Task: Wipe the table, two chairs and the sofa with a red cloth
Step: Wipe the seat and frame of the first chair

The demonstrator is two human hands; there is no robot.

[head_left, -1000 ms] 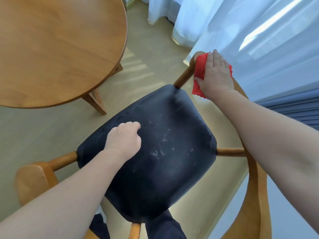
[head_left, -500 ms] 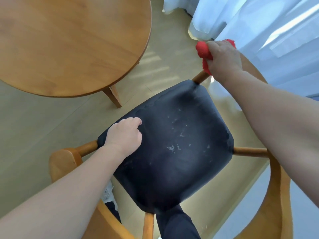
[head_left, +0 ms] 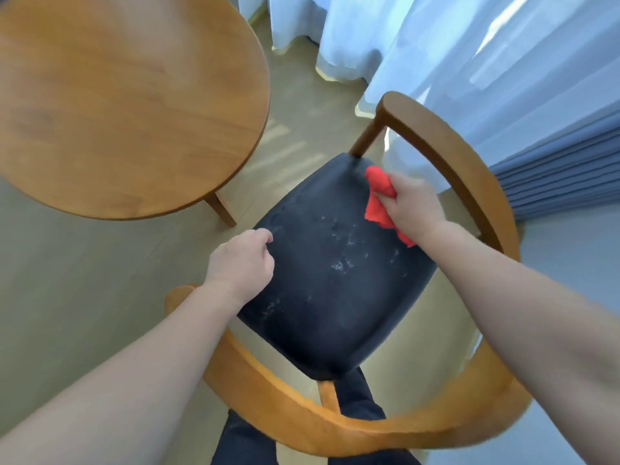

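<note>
Cloth [head_left: 378, 200] lowered, in right hand [head_left: 415, 209].

The round bench [head_left: 134, 105] is wood, honey-coloured with plain grain and a smooth satin sheen where the window light falls on it. The chair frame [head_left: 446, 149] looks like the same sort of wood, rounded and smooth, with a slight gloss on its curved rail. Its seat pad [head_left: 335, 297] is dark matt upholstery, near black, scuffed with pale whitish flecks and streaks. The red cloth [head_left: 379, 199], bunched in the right hand [head_left: 416, 209], is a soft, matt fabric with an uneven edge. The curtains [head_left: 419, 45] are thin, sheer white cloth that lets light through. Beside them, the blue drape [head_left: 563, 176] is heavier, opaque and pleated. The floor [head_left: 84, 280] is smooth and pale with a dull sheen.
</note>
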